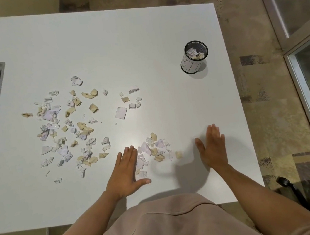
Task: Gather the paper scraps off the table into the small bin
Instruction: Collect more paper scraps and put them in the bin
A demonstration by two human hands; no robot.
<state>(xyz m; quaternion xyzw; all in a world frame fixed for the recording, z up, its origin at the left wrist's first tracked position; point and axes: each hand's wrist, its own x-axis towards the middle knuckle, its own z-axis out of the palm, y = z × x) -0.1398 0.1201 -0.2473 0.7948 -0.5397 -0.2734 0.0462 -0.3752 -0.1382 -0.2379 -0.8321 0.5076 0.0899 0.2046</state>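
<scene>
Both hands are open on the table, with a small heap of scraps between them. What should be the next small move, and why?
Probably bring the left hand and right hand together to squeeze the small heap into one handful. Both lie flat with straight fingers on either side of it, holding nothing, and the bin stands further away on the right.

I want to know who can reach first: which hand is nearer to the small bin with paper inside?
Right. The right hand lies open on the table, below the small bin and about in line with it. The left hand is farther left, beside the scraps.
</scene>
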